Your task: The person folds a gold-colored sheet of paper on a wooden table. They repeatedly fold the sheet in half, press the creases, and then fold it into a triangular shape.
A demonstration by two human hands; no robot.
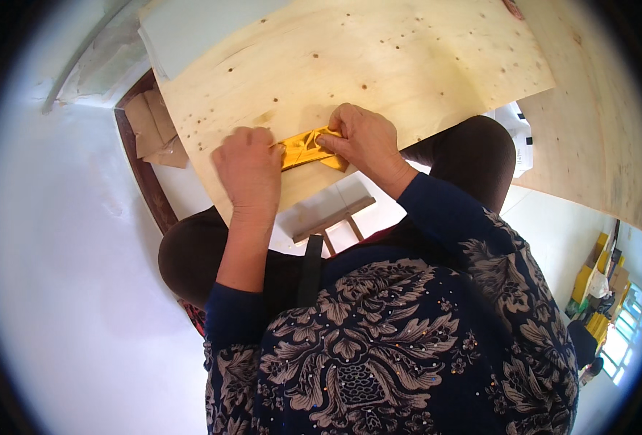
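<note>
Thing in hand: a small piece of gold foil paper (305,148), shiny and partly folded into a flat, creased strip.
Where it lies: flat on the pale plywood surface (379,58), near its front edge, stretched between the two grips.
Left grip: the left hand (248,168) is curled knuckles-up, its fingers pressing down on the left end of the foil; it pins the paper and does not lift it.
Right grip: the right hand (361,138) pinches the right end, fingertips closed on a folded corner that pokes out just below them.
Weight: judged very light; nothing sags or needs support.
Stiffness: thin and soft, yet it seems to keep a crease, so every press will likely stay.
Slip: the glossy face looks slick against the smooth wood; one hand anchoring while the other folds seems wise.
Fragility: probably tears or crumples easily; sharp tugs could mar it.
Where to take hold: at edges and corners, with fingertips, beside the fold lines.
Nearby: brown cardboard scraps (154,127) well left of the left grip; a small wooden frame (332,217) below both.
</note>
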